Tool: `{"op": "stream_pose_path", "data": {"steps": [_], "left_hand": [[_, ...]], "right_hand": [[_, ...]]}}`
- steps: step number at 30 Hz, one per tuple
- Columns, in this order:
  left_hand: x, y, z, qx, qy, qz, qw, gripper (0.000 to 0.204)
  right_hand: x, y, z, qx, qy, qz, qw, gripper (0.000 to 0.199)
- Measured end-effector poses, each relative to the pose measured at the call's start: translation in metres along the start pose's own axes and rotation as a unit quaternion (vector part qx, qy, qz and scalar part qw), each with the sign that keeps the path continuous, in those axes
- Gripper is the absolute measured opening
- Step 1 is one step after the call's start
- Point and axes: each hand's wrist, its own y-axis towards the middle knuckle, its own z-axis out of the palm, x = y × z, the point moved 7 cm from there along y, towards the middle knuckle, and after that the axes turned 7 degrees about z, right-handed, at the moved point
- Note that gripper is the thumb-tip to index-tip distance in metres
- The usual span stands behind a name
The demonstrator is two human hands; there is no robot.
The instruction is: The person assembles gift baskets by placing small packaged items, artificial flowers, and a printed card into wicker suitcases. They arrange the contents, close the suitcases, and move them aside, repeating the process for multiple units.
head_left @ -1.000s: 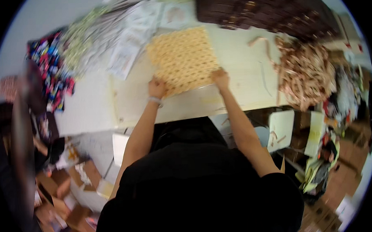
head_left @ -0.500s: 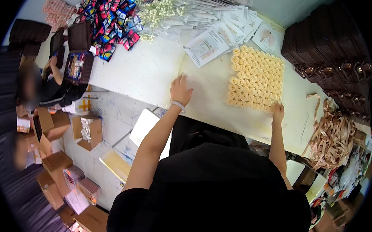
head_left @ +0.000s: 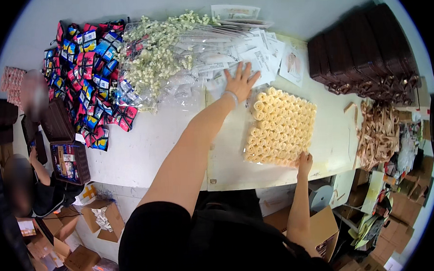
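Note:
A square block of cream artificial roses (head_left: 282, 128) in clear wrap lies on the white table (head_left: 145, 153) in front of me. My right hand (head_left: 304, 164) is closed at its near right corner, fingers curled on the edge. My left hand (head_left: 241, 82) reaches forward, fingers spread over the flat printed packets (head_left: 259, 58) just beyond the roses' far left corner. It holds nothing that I can see. To its left, white artificial flower sprays (head_left: 160, 55) lie in clear plastic.
Pink and blue tied packages (head_left: 88, 73) are heaped at the far left. Dark brown cases (head_left: 358, 52) are stacked at the right, near a tangle of beige ribbons (head_left: 379, 133). A co-worker (head_left: 50, 191) handles an open case at the left. Cardboard boxes (head_left: 104, 218) stand on the floor.
My left hand has moved forward and right from the bare table onto the packets, its fingers spreading. My right hand stays at the roses' corner. The whole view has shifted, with the table's back more visible.

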Motion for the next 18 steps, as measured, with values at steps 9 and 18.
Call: {"op": "stream_pose_path", "data": {"steps": [9, 18], "left_hand": [[0.027, 0.064, -0.03, -0.093, -0.101, -0.089, 0.987, 0.061], [-0.099, -0.156, -0.018, -0.166, -0.422, -0.258, 0.853, 0.062]], "right_hand": [[-0.009, 0.0, 0.004, 0.042, 0.141, 0.095, 0.985, 0.057], [0.058, -0.022, 0.042, 0.187, 0.275, 0.004, 0.943, 0.054]]}}
